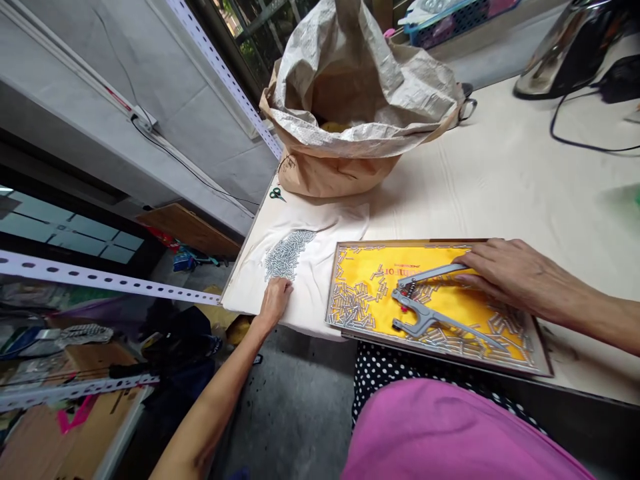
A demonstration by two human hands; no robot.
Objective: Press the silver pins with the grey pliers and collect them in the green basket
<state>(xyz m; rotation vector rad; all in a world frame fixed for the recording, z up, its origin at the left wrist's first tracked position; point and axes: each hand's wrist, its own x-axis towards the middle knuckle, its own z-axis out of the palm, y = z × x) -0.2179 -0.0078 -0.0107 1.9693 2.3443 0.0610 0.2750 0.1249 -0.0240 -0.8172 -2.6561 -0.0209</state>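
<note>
My left hand [276,300] reaches to the table's left edge, fingers curled down at the near end of a heap of small silver metal pieces [287,253] on a white cloth [325,227]. What the fingers hold is hidden. My right hand [505,270] lies over the upper handle of grey hand pliers [430,307], fingers closed on it. The pliers rest in a shallow tray [543,363] with a yellow bottom, strewn with several more silver pieces [353,303].
A big paper-and-woven sack [350,100] stands open behind the cloth. Small green scissors [276,194] lie by its left side. A black cable [580,137] and a metal appliance [565,47] sit at the far right. Perforated shelf rails [100,280] and clutter fill the left floor.
</note>
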